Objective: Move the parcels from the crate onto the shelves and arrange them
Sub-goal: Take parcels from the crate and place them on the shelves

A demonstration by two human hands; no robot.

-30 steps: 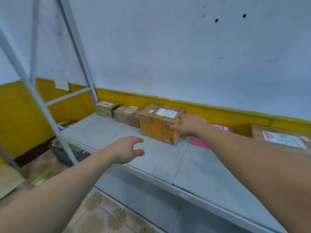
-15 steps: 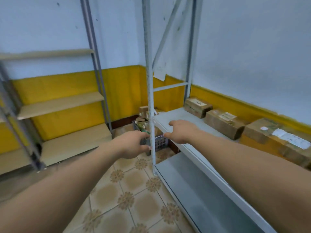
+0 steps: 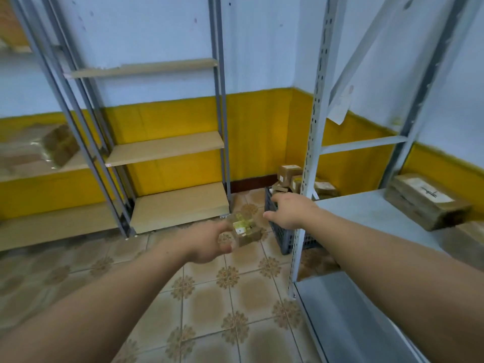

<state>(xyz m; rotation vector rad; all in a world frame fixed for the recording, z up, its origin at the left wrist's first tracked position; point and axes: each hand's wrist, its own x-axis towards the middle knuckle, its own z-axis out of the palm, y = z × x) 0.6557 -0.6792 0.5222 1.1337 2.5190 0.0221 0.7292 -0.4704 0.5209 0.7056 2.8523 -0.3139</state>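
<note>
Now you are stretching your right hand (image 3: 290, 212), loose-fingered and empty, over the crate (image 3: 284, 233). Your left hand (image 3: 207, 243) is meeting a small parcel (image 3: 245, 231); I cannot tell whether it is gripping. More parcels (image 3: 289, 172) are lying inside, beside the grey shelf (image 3: 361, 216). You seem to be fetching; next is calling for a firm hold.

Cardboard parcels (image 3: 301, 179), plastic crate (image 3: 285, 235)

Crate (image 3: 285, 235) half hidden behind upright (image 3: 311, 142); small parcel (image 3: 245, 231) blurred
</note>
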